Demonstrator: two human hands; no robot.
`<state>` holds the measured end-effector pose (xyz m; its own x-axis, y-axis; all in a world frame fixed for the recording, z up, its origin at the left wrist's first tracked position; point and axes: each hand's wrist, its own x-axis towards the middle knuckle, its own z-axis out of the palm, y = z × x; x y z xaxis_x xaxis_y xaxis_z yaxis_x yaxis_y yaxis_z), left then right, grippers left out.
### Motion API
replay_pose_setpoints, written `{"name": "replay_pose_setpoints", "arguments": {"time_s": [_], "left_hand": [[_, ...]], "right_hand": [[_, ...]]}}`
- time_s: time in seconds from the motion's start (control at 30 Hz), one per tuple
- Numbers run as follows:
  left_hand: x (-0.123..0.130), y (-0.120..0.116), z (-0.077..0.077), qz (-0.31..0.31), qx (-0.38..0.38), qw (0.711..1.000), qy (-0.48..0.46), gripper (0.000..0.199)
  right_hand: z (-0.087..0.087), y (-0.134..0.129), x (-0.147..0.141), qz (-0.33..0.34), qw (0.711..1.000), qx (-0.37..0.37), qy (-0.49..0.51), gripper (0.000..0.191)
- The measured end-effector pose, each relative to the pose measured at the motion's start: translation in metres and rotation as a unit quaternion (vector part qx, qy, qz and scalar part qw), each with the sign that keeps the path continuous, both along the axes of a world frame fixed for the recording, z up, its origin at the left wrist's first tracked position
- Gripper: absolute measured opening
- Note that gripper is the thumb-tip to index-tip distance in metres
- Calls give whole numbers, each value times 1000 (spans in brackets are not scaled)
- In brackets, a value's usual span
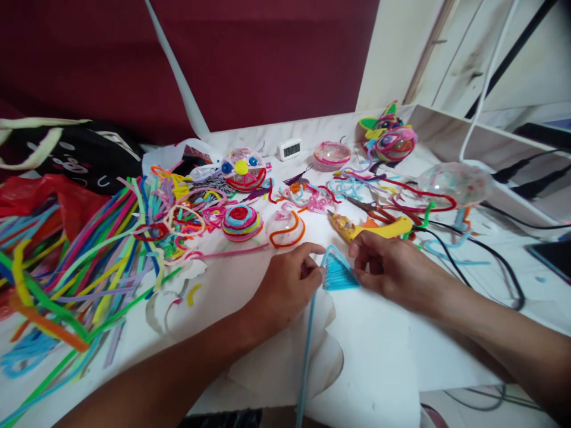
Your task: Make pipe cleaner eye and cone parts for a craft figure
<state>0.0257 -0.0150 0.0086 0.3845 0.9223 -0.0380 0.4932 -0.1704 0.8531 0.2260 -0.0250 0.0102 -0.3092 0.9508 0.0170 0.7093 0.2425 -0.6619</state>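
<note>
A light-blue pipe cleaner triangle [341,278], filled with close rows, is held upright above the white table between both hands. My left hand [288,282] pinches its left edge between thumb and forefinger. From there a loose length of blue pipe cleaner [307,351] hangs down past the table's front edge. On the other side, my right hand [397,270] grips the lower right corner with curled fingers, some of them hidden. Just beyond the right hand lies a yellow glue gun [388,228]. A clear ball with an orange pipe cleaner [285,229] sits behind the left hand.
Loose multicoloured pipe cleaners [102,255] cover the left side. Behind are decorated balls [242,222], a small digital clock [291,149] and a pipe cleaner figure [392,139]. Pliers [372,209] and black cables [491,246] lie at right. Torn paper [312,362] lies in front.
</note>
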Motion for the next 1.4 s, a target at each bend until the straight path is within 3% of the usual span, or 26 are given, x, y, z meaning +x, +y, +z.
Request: {"name": "replay_pose_setpoints", "arguments": {"time_s": [0.3, 0.73, 0.93, 1.1, 1.4], "left_hand": [[2, -2, 1, -19, 82, 993, 82, 39], [2, -5, -2, -43, 139, 984, 102, 37], [2, -6, -4, -55, 160, 979, 112, 31], [3, -6, -3, -72, 161, 974, 140, 13], [4, -10, -5, -101, 175, 964, 171, 14]], "right_hand": [[2, 2, 1, 5, 999, 20, -40, 19], [7, 3, 6, -13, 994, 39, -97, 20], [9, 1, 3, -25, 988, 77, -129, 15], [1, -2, 2, -18, 985, 83, -151, 16], [-3, -2, 0, -12, 980, 81, -181, 20]]}}
